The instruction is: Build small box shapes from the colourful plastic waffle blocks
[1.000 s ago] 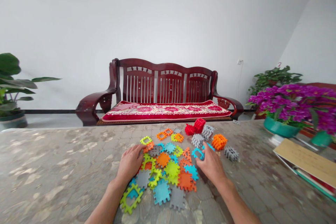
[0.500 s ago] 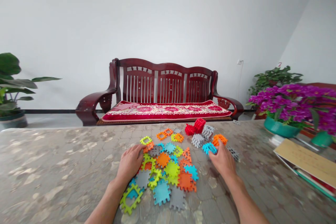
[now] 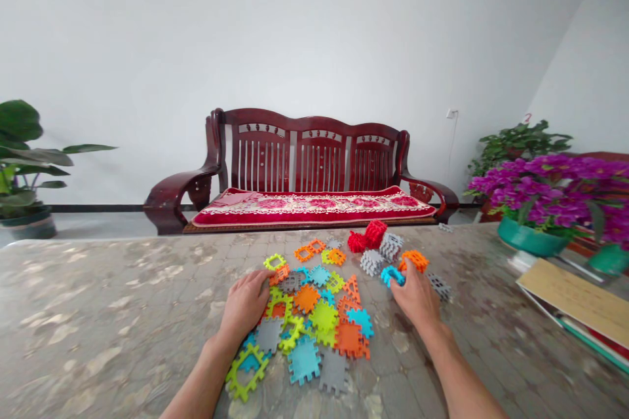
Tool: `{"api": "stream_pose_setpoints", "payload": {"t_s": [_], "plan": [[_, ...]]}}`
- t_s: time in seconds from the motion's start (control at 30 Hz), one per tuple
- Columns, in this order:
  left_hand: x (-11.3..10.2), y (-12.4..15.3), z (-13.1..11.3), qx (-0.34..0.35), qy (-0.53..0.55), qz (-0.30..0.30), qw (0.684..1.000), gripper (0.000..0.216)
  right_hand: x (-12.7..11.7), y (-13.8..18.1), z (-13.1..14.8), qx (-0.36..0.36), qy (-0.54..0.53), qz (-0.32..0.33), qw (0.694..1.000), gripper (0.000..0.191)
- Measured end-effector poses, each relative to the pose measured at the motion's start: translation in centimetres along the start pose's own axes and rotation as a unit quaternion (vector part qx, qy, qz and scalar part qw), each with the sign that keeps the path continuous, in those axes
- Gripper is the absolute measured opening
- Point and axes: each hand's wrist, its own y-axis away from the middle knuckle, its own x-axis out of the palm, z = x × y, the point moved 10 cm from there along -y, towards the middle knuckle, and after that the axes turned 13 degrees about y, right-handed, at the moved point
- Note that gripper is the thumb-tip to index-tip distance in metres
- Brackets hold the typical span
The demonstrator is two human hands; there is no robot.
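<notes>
My left hand (image 3: 248,299) rests at the left edge of a spread of flat toothed plastic building tiles, its fingers stretched out. Its fingertips touch an orange tile (image 3: 280,273). My right hand (image 3: 417,294) is on the right, with thumb and forefinger on a small blue stack of interlocking tiles (image 3: 392,275). Just beyond those fingers is an orange stack (image 3: 414,260). Grey stacks (image 3: 372,263) and red stacks (image 3: 376,234) stand farther back. Loose lime (image 3: 323,315), blue (image 3: 304,360) and grey tiles (image 3: 334,371) lie between my arms, some overlapping.
The patterned tabletop (image 3: 122,314) carries everything. At the right are a brown folder on papers (image 3: 574,294) and purple flowers in a teal pot (image 3: 533,236). A grey tile (image 3: 439,287) lies beside my right hand. A wooden bench (image 3: 314,157) stands behind the table.
The blue stack has tilted slightly in my right fingers. My left hand stays in place, and the whole view has shifted slightly.
</notes>
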Motion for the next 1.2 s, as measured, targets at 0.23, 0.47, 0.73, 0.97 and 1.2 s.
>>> {"api": "stream_pose_setpoints", "payload": {"t_s": [0.23,0.47,0.73,0.97,1.2], "plan": [[0.0,0.0,-0.1,0.003,-0.010,0.003,1.000,0.037,-0.7,0.5,0.8,-0.039,0.054,-0.018,0.998,0.046],[0.1,0.0,0.0,0.007,-0.021,0.006,1.000,0.037,-0.4,0.5,1.0,-0.048,0.081,-0.014,0.995,0.047],[0.1,0.0,-0.3,0.006,-0.022,0.004,1.000,0.037,0.2,0.4,0.9,-0.053,0.073,-0.009,0.996,0.052],[0.0,0.1,-0.4,0.009,-0.021,0.006,1.000,0.037,1.1,0.4,0.9,-0.052,0.082,0.021,0.995,0.055],[0.0,0.1,-0.3,0.008,-0.020,0.002,1.000,0.037,1.2,0.2,1.1,-0.059,0.088,0.026,0.994,0.056]]}}
